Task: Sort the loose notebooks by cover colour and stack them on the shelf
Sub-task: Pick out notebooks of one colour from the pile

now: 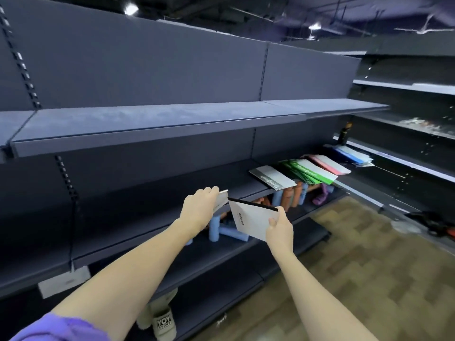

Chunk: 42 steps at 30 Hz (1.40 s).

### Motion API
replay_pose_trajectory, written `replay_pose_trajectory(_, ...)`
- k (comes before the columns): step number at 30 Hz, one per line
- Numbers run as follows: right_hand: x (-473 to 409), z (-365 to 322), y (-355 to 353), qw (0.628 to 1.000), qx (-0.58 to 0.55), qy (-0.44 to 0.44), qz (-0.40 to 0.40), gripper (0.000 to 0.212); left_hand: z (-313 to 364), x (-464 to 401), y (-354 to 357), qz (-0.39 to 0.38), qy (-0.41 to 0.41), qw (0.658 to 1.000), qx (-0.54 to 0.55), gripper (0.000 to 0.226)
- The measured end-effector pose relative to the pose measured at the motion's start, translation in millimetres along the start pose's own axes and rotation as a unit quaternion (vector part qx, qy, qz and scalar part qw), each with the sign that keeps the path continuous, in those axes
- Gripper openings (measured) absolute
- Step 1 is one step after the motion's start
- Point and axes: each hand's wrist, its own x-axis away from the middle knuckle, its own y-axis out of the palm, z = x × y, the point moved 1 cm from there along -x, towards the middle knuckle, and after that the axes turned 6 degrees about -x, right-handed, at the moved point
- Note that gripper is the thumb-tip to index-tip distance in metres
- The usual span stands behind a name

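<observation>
Dark shop shelving (pixel 157 141) with a tiled floor: right hand (pixel 279 231) pinches the lower right corner of a white notebook (pixel 251 221), cover facing the camera, black spine edge uppermost, long axis running up-left from the grip. Left hand (pixel 198 209), just left of it, curls round a second white notebook (pixel 221 199). Beyond the grip, up-right, lie grey (pixel 272 178), green (pixel 309 172), pink (pixel 330 164) and blue (pixel 353 156) stacks.

Blue and orange cylindrical bottles (pixel 290 196) on the lower shelf, some upright, some lying flat, purple sandals (pixel 320 198) right of them, beige slipper (pixel 163 324) on the near bottom shelf, dark bottle (pixel 344 134) far right, patterned brown floor (pixel 369 267), ceiling lights (pixel 130 8).
</observation>
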Motion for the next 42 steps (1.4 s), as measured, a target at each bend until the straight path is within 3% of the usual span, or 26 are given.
replay_pose_trajectory(5,-39.2,10.6,-17.2,0.999,-0.012,-0.016,0.035,0.046,38.0,-57.1,16.9,-0.001,0.003,1.000,0.023,0.029)
replay_pose_trajectory(12,-132.7,1.4,-28.0,0.998,0.008,-0.058,0.018,0.032,79.6,-143.2,50.3,0.006,0.020,0.999,0.033,0.033)
replay_pose_trajectory(18,-218.9,-7.9,-24.7,0.995,0.052,-0.086,0.014,0.043,89.9,-216.8,64.4,0.021,0.028,0.999,0.015,0.038)
replay_pose_trajectory(22,-266.9,15.7,-7.8,0.986,0.088,-0.138,0.011,0.041,99.0,-248.8,77.1,0.028,0.040,0.999,-0.002,0.037)
replay_pose_trajectory(25,-289.6,41.7,0.9,0.972,0.148,-0.184,0.000,0.055,106.9,-260.3,93.4,0.024,0.042,0.998,-0.027,0.040)
replay_pose_trajectory(31,-335.4,85.1,12.5,0.920,0.280,-0.246,-0.117,0.062,118.5,-281.6,115.4,0.009,-0.012,0.997,-0.078,0.045)
replay_pose_trajectory(37,-354.6,110.8,21.2,0.903,0.279,-0.223,-0.238,0.064,128.2,-290.8,126.2,-0.022,-0.055,0.994,-0.092,0.050)
replay_pose_trajectory(42,-375.9,121.4,21.2,0.876,0.303,-0.259,-0.273,0.068,144.4,-294.7,136.2,-0.036,-0.080,0.991,-0.097,0.054)
